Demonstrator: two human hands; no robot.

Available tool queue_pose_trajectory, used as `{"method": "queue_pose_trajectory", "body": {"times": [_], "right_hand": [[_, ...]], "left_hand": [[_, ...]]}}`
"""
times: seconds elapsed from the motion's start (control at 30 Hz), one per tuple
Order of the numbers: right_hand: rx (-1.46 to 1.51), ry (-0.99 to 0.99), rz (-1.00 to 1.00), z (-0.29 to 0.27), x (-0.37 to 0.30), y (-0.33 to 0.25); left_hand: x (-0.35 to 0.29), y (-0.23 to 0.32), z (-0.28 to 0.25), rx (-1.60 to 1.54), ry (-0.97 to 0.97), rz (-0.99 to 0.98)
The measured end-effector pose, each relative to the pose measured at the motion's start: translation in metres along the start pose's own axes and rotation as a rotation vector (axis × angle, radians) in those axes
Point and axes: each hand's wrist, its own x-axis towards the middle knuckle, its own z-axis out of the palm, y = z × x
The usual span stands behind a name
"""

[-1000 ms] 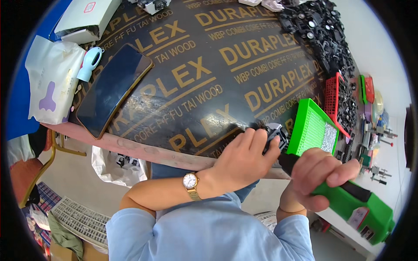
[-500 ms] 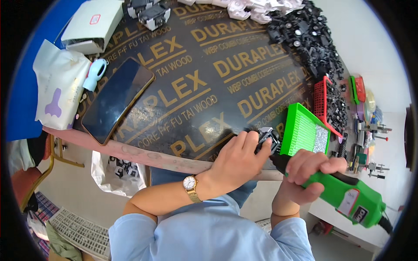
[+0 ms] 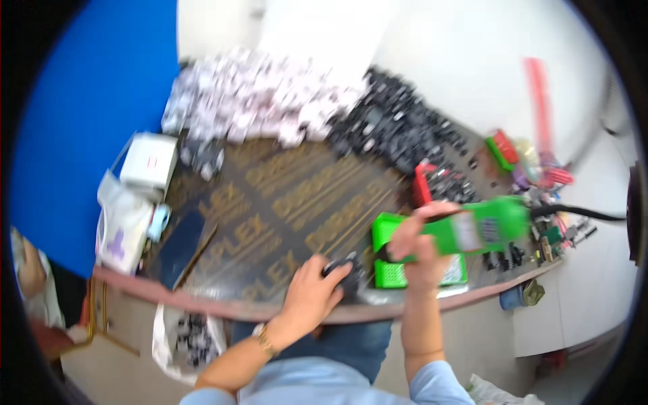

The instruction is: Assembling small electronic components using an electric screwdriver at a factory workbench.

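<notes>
Sleeves: two, pale blue, nearest me at the lower edge.
Bag: one, white, below the worktop at left; the small parts inside blur too much for me to count.
Watch: one, gold, on the left wrist.
Left hand: one, fingers and thumb curled, pinching a dark part.
Dark part: I make out one, at the worktop's near edge, under the left fingertips.
Right hand: one, wrapped round the front of a tool, smeared by motion.
Tool: one, green, lifted above the tray, black tip pointing left; one black cable leaves its rear.
Tray: one, green, right of the dark part, partly hidden by the right hand.
Phone: one, flat on the worktop, well left of the left hand.
Pouch: one, white, with one blue gadget beside it.
Box: one, white, just behind the pouch.
Basket: one, red, behind the tray.
Piles: two big ones, black at right and white at left, pieces beyond my counting.
</notes>
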Motion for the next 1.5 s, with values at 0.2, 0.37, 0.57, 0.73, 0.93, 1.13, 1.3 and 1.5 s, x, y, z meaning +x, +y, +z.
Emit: {"method": "queue_pose_trajectory", "body": {"times": [0.2, 0.37, 0.57, 0.73, 0.93, 1.13, 1.3, 1.5], "right_hand": [[0.145, 0.111, 0.102, 0.003, 0.011, 0.025], [0.120, 0.167, 0.031, -0.023, 0.010, 0.032], [0.135, 0.073, 0.029, -0.023, 0.011, 0.041], [-0.041, -0.062, 0.200, -0.013, -0.002, 0.042], [-0.023, -0.080, 0.365, -0.001, 0.000, 0.039], [0.027, -0.130, 0.371, 0.002, -0.006, 0.042], [-0.014, -0.218, 0.370, 0.005, -0.001, 0.043], [0.033, -0.281, 0.414, 0.000, -0.004, 0.047]], "left_hand": [[-0.016, -0.026, -0.007, -0.774, 0.081, -0.299], [0.010, -0.008, -0.030, -0.907, -0.009, -0.215], [0.041, -0.021, -0.045, -0.118, 0.198, 0.464], [0.041, -0.035, -0.038, -0.045, 0.264, 0.483], [0.034, -0.041, -0.032, -0.232, 0.323, 0.398], [0.038, -0.037, -0.040, -0.058, 0.417, 0.400], [0.034, -0.040, -0.046, -0.064, 0.327, 0.401], [0.037, -0.041, -0.047, -0.048, 0.394, 0.572]]}}
